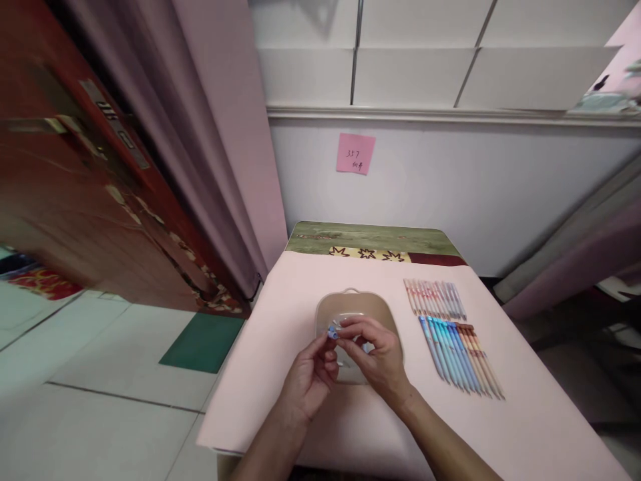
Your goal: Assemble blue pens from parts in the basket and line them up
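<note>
My left hand and my right hand meet over a beige basin on the table. Between their fingertips is a small blue piece, too small to name surely. The left thumb and forefinger pinch it from the left, the other fingers curled in. From the right, the right thumb and fingers close on it too. A few small pale and blue bits lie in the basin, partly hidden by my hands.
Right of the basin lie a row of blue and brown pens and, behind it, a row of paler pens. The pink-covered table stands against a wall bearing a pink note. A red door is at left.
</note>
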The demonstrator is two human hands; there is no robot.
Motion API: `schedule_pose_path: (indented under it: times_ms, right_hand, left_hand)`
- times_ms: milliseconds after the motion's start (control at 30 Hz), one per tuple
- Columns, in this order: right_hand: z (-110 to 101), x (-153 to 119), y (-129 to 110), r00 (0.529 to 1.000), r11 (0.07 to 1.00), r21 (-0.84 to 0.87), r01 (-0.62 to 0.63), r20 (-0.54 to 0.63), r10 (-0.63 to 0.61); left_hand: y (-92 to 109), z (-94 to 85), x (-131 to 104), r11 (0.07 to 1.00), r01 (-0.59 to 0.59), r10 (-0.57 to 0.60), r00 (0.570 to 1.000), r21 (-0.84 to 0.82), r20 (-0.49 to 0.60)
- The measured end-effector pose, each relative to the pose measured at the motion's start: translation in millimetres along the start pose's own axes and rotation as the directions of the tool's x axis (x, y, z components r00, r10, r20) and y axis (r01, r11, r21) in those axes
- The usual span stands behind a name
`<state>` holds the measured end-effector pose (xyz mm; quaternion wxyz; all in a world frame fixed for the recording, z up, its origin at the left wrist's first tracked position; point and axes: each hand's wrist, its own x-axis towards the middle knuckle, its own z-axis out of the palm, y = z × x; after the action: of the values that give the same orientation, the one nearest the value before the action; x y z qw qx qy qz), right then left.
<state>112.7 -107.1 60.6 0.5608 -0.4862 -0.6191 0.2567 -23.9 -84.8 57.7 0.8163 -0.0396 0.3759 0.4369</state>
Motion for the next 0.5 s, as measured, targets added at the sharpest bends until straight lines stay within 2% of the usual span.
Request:
schedule_pose_path:
  times_ms: [300, 400, 500]
  right_hand:
    - [-0.6, 3.2, -2.6, 0.998, 1.0, -0.024, 0.015, 0.058, -0.013]
    - [0.6, 4.8, -4.4, 0.995, 0.997, -0.039, -0.064, 0.068, 0.066]
    - [-8.0, 9.6, -1.1, 0.982, 0.984, -0.025, -0.176, 0.07, 0.177]
  left_hand:
    - [-2.1, -1.6, -0.1, 1.0, 0.003, -0.004, 1.0, 0.017, 0.02]
    - [-2.3, -2.7, 0.5, 1.0, -0.001, 0.0, 0.999, 0.021, 0.043]
    - [2.8, -3.0, -0.4, 1.0, -0.003, 0.003, 0.999, 0.013, 0.033]
